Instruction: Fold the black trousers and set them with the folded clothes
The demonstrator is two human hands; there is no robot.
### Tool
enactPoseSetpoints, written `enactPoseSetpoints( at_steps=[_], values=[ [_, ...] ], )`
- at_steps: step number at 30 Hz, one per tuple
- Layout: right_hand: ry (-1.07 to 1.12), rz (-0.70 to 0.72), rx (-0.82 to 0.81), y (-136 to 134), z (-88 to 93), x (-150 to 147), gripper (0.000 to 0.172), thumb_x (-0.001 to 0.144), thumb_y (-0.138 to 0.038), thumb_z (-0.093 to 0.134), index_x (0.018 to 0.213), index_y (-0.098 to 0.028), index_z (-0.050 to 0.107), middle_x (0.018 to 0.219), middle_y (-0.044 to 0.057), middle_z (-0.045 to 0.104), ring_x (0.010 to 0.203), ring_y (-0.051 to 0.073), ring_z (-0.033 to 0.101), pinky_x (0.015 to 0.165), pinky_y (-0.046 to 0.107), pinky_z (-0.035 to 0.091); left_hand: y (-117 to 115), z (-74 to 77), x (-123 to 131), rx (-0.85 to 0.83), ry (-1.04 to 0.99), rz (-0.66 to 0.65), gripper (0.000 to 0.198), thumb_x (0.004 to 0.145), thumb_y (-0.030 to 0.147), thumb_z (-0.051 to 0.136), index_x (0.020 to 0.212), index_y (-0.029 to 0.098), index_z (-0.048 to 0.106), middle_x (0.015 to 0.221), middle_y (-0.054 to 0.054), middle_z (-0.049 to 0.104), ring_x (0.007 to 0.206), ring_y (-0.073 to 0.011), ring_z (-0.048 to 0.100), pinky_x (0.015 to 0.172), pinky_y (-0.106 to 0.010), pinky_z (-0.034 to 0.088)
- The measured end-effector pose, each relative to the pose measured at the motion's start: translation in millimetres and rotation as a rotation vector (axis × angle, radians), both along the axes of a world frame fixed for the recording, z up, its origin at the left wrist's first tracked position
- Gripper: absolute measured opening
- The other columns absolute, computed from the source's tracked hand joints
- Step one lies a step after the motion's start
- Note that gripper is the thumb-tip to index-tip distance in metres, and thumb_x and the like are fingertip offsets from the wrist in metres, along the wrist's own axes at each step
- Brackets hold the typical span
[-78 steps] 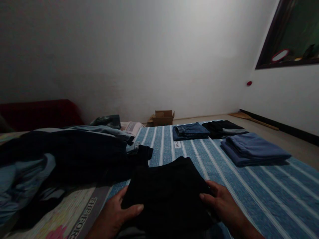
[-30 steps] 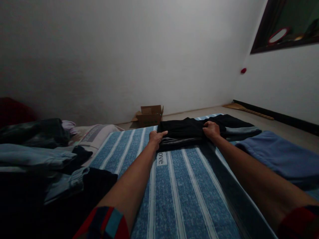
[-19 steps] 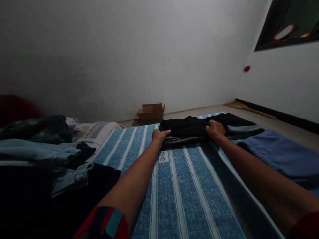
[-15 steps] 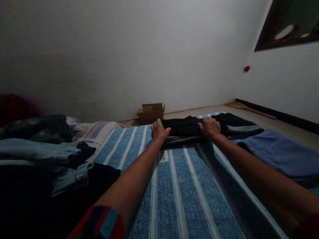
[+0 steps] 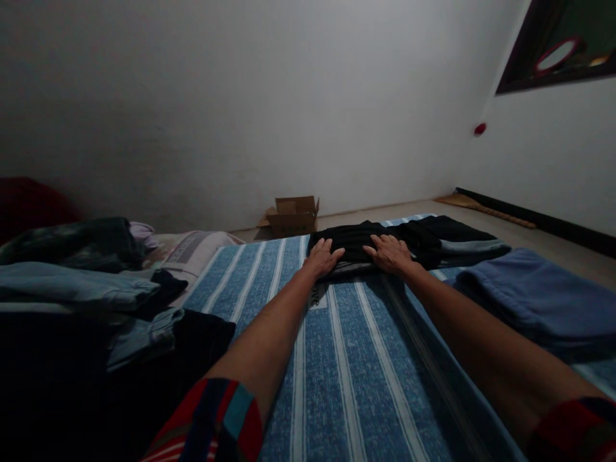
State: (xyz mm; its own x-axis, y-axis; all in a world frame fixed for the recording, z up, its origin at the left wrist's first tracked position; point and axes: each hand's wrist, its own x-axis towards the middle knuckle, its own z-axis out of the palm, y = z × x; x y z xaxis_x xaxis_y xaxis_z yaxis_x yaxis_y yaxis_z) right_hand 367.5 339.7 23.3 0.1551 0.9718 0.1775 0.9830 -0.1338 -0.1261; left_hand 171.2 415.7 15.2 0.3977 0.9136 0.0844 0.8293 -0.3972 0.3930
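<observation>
A folded black garment [image 5: 359, 235] with a grey edge lies on the blue striped bedsheet [image 5: 332, 359], toward the bed's far side. On its left end rests my left hand [image 5: 323, 258], palm down with fingers spread. My right hand [image 5: 389, 251] lies flat on the garment farther right, fingers apart and thumb toward the left hand. Neither hand grips the cloth. Just right of the right hand is more dark folded clothing [image 5: 457, 236] with a grey stripe. A printed label patch [image 5: 316, 296] on the sheet shows below the left hand.
Jeans and dark clothes [image 5: 77, 285] are heaped at the left, beside a pale printed cloth [image 5: 192, 250]. Folded blue cloth [image 5: 543, 295] lies at the right. An open cardboard box [image 5: 292, 218] stands beyond the bed by the wall. A dark-framed opening [image 5: 561, 48] is at upper right.
Both hands have gone from gripping the black garment's ends to lying flat on it, and they are closer together. The garment's top now looks flatter.
</observation>
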Motion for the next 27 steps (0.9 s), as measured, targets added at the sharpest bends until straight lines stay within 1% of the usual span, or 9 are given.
enactPoseSetpoints(
  at_steps=[3, 6, 10, 12, 16, 19, 22, 24, 27],
  values=[
    [-0.021, -0.011, 0.026, -5.7, 4.0, -5.1, 0.054, 0.093, -0.056, 0.024, 0.124, -0.02, 0.05, 0.118, 0.013, 0.057, 0.113, 0.029, 0.046, 0.09, 0.042, 0.033, -15.4, 5.0, 2.2, 0.045, 0.019, 0.051, 0.064, 0.09, 0.058, 0.033, 0.139, 0.017, 0.036, 0.151, -0.017, 0.026, 0.138, -0.0312, 0.025, 0.106, -0.048, 0.025],
    [-0.058, 0.0, 0.078, -20.7, 5.7, -16.4, 0.05, 0.094, -0.054, 0.027, 0.118, -0.019, 0.053, 0.116, 0.014, 0.056, 0.115, 0.03, 0.044, 0.093, 0.044, 0.029, -34.5, 8.3, 2.2, 0.094, 0.043, 0.091, 0.061, 0.092, 0.055, 0.03, 0.14, 0.018, 0.035, 0.152, -0.017, 0.024, 0.14, -0.032, 0.019, 0.107, -0.057, 0.018],
    [-0.087, 0.049, 0.118, -50.9, 4.3, -33.2, 0.044, 0.094, -0.049, 0.033, 0.118, -0.018, 0.052, 0.124, 0.015, 0.051, 0.122, 0.029, 0.037, 0.101, 0.044, 0.02, -56.8, 9.8, -4.2, 0.093, 0.088, 0.092, 0.063, 0.092, 0.052, 0.031, 0.143, 0.015, 0.027, 0.153, -0.018, 0.02, 0.141, -0.0315, 0.015, 0.108, -0.06, 0.012],
    [-0.08, 0.068, 0.102, -66.5, 3.5, -38.5, 0.04, 0.093, -0.046, 0.038, 0.117, -0.017, 0.053, 0.122, 0.015, 0.053, 0.119, 0.029, 0.039, 0.1, 0.043, 0.023, -67.4, 10.5, -9.4, 0.07, 0.11, 0.086, 0.063, 0.092, 0.049, 0.036, 0.144, 0.016, 0.025, 0.153, -0.018, 0.02, 0.14, -0.0311, 0.016, 0.108, -0.06, 0.013],
    [-0.034, 0.126, 0.017, -100.1, 2.0, -46.4, 0.03, 0.09, -0.037, 0.045, 0.108, -0.016, 0.057, 0.106, 0.013, 0.06, 0.102, 0.027, 0.053, 0.086, 0.037, 0.036, -95.7, 13.9, -22.6, 0.029, 0.15, 0.079, 0.065, 0.085, 0.033, 0.054, 0.142, 0.019, 0.027, 0.153, -0.017, 0.022, 0.14, -0.0315, 0.019, 0.107, -0.061, 0.015],
    [0.019, 0.231, -0.042, -134.5, -0.7, -58.0, 0.026, 0.089, -0.034, 0.045, 0.102, -0.017, 0.06, 0.099, 0.011, 0.062, 0.091, 0.023, 0.058, 0.078, 0.032, 0.04, -127.8, 17.3, -36.3, 0.017, 0.152, 0.055, 0.052, 0.082, 0.026, 0.057, 0.131, 0.02, 0.043, 0.148, -0.016, 0.031, 0.137, -0.0325, 0.025, 0.107, -0.059, 0.017],
    [0.084, 0.357, -0.075, -177.4, -7.1, -74.6, 0.027, 0.09, -0.033, 0.043, 0.104, -0.018, 0.061, 0.1, 0.009, 0.064, 0.087, 0.021, 0.061, 0.075, 0.03, 0.043, -168.4, 18.6, -54.0, -0.015, 0.126, -0.002, 0.034, 0.084, 0.029, 0.054, 0.116, 0.018, 0.056, 0.134, -0.015, 0.049, 0.128, -0.0314, 0.041, 0.105, -0.051, 0.028],
    [0.125, 0.439, -0.082, -205.7, -15.7, -84.6, 0.03, 0.091, -0.033, 0.04, 0.106, -0.019, 0.061, 0.102, 0.009, 0.064, 0.089, 0.019, 0.061, 0.076, 0.028, 0.045, -197.7, 17.0, -67.2, -0.042, 0.095, -0.059, 0.031, 0.084, 0.031, 0.054, 0.111, 0.017, 0.061, 0.124, -0.014, 0.058, 0.119, -0.0286, 0.05, 0.101, -0.043, 0.037],
    [0.209, 0.525, -0.049, -238.9, -36.6, -96.2, 0.032, 0.088, -0.034, 0.042, 0.108, -0.019, 0.062, 0.105, 0.011, 0.066, 0.09, 0.021, 0.063, 0.08, 0.031, 0.049, -240.5, 11.0, -88.7, -0.053, 0.041, -0.118, 0.031, 0.082, 0.032, 0.058, 0.11, 0.019, 0.062, 0.118, -0.011, 0.062, 0.113, -0.0251, 0.054, 0.097, -0.036, 0.04]
  ],
)
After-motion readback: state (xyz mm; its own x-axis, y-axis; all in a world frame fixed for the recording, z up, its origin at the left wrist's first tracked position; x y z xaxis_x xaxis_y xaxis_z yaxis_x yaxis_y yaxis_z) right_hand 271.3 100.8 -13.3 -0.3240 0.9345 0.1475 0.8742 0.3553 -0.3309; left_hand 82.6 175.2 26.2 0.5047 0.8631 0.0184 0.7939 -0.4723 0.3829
